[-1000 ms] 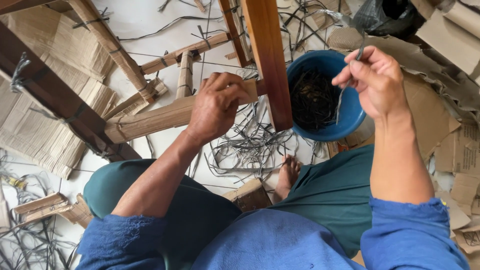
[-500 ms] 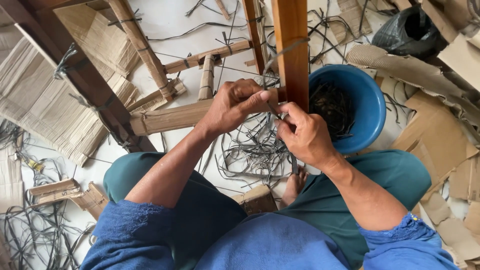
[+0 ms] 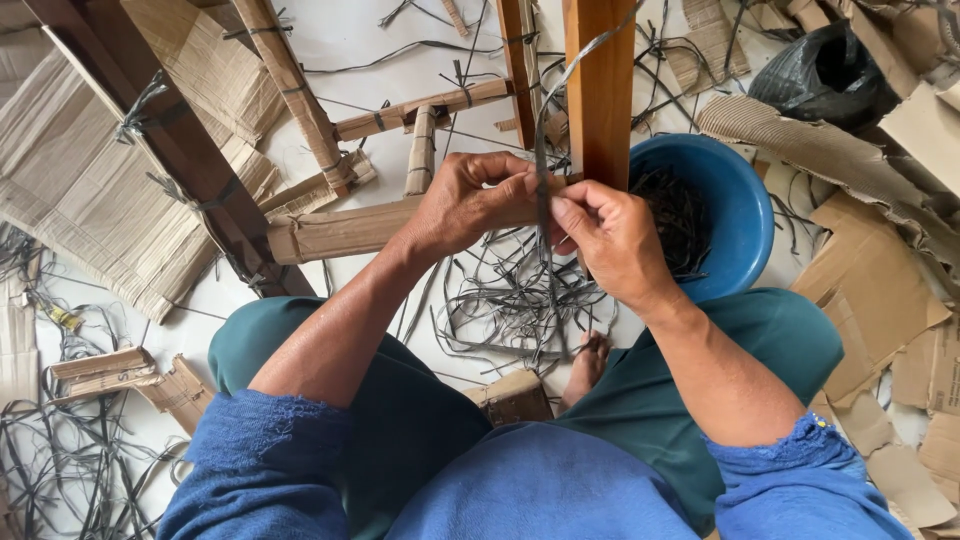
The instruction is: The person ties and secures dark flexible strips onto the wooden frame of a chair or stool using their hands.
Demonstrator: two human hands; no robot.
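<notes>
I sit on the floor in front of a wooden chair frame [image 3: 598, 90] whose rails are wrapped in cardboard [image 3: 340, 228]. My left hand [image 3: 468, 200] grips the end of the wrapped rail where it meets the upright leg. My right hand [image 3: 610, 240] pinches a thin dark strap [image 3: 541, 160], which runs up past the leg and hangs down between both hands. The hands touch at the fingertips. A blue bowl [image 3: 742, 215] with more dark strips stands just right of the leg.
Loose dark strips [image 3: 510, 300] lie tangled on the white floor between my knees. Flattened cardboard pieces [image 3: 90, 190] lie at left and at right [image 3: 870, 300]. A black plastic bag [image 3: 825, 70] sits far right. More wrapped frame bars [image 3: 295, 90] cross the upper left.
My right hand came from above the blue bowl over to the chair leg, bringing a strip with it, and now meets my left hand. The left hand stayed on the rail.
</notes>
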